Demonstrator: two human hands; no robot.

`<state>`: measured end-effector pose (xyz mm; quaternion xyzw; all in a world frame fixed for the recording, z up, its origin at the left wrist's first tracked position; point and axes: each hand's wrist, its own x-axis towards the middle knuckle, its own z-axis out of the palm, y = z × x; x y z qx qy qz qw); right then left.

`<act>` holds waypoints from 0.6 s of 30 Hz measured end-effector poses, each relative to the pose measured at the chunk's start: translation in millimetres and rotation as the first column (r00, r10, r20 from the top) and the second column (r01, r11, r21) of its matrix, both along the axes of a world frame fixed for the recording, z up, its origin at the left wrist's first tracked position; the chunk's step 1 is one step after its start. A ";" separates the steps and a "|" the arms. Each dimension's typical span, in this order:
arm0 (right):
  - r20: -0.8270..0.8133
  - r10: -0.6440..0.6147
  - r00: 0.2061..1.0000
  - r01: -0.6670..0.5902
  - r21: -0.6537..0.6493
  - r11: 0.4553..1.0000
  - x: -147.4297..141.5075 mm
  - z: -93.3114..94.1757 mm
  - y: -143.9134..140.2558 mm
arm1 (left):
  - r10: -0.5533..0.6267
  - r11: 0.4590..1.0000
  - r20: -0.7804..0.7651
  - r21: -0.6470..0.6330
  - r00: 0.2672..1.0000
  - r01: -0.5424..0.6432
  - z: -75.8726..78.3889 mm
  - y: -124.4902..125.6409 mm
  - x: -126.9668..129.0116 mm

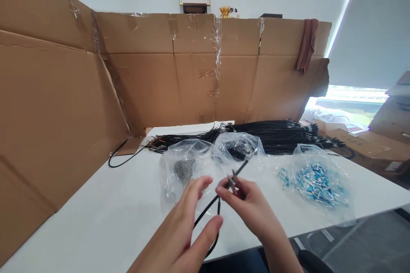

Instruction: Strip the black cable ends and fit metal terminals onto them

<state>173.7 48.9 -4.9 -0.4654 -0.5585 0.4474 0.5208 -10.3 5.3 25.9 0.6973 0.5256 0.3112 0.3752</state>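
My right hand [251,204] is closed around a small pair of scissors [233,181], whose two pointed blades stand apart and point up and away. Pinched in the same fingers is a black cable [206,210]. One cable end sticks out past the blades to the upper right, and the rest loops down toward me. A thinner cable end [218,207] hangs just below the fingertips. To its left, my left hand [184,226] is open, thumb and fingers apart around the loop. It does not appear to grip the cable.
Behind my hands lie clear plastic bags, one with a grey clump [185,169]. A bag of blue and silver small parts [320,185] sits at right, some loose beside it. Bundles of black cables [272,134] line the back. Cardboard walls [141,85] enclose the white table [105,204].
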 end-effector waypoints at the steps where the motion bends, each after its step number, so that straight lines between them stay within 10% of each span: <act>1: -0.039 0.045 0.998 -0.045 0.002 0.999 -4.7 1.8 4.4 | -0.041 0.995 0.036 -0.094 0.999 0.044 -2.4 8.6 5.2; 7: -0.097 0.233 0.968 -0.238 -0.051 0.970 -23.7 -3.2 14.6 | -0.134 0.956 0.409 -0.187 0.902 0.227 -31.4 44.4 15.7; 18: -0.101 -0.073 0.992 0.082 0.088 0.993 -22.9 -0.9 21.1 | -0.031 0.901 0.592 -0.332 0.805 0.278 -42.7 29.1 3.1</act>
